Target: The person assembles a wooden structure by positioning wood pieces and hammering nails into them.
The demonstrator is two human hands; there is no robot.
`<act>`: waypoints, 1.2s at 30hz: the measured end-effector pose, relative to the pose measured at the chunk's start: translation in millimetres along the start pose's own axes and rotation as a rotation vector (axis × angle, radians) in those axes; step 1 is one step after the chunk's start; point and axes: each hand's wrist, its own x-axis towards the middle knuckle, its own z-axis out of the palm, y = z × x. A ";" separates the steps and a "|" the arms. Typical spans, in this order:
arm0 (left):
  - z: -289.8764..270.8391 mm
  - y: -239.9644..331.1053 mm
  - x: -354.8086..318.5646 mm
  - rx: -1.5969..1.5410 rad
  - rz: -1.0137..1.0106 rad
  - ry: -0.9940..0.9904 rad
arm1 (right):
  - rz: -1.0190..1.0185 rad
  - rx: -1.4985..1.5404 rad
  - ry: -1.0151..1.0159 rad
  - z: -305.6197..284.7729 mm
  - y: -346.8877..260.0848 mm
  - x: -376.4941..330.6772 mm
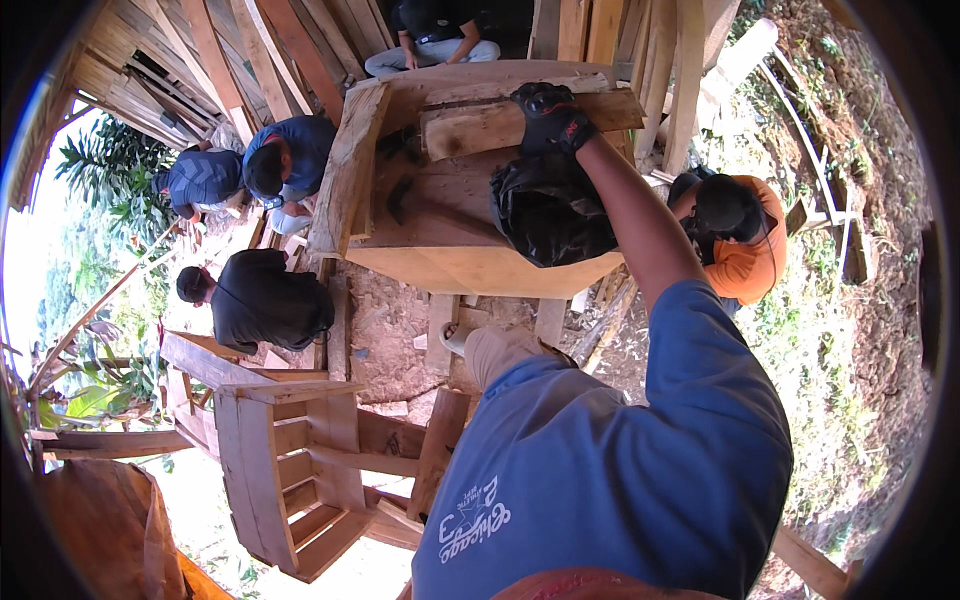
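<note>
My right hand (551, 117), in a black glove, reaches far forward and grips the top of a thick wooden block (480, 127). The block lies across a big open wooden box (350, 170) made of pale boards. A crumpled black bag (550, 215) sits on the box's board just below my hand, under my forearm. Some dark tools (400, 190) lie inside the box to the left of the block. My left hand is out of sight. My blue shirt and one knee (500, 352) fill the lower middle.
Several other people work around the box: one in an orange shirt (745, 245) at the right, two in dark blue (290, 160) and one in black (265, 300) at the left, one seated (430, 40) beyond. A slatted wooden frame (290, 470) stands at lower left. Planks and wood scraps cover the dirt ground.
</note>
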 end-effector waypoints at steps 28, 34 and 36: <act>-53.0 -119.2 -33.4 -0.870 0.026 -0.116 | 0.030 0.061 -0.095 23.9 6.1 21.3; -42.6 -134.4 -43.1 -1.096 0.167 -0.076 | -0.023 0.052 -0.068 42.7 27.7 20.3; -29.5 -130.0 -44.5 -1.030 0.227 0.094 | -0.012 0.043 -0.059 39.0 32.4 14.2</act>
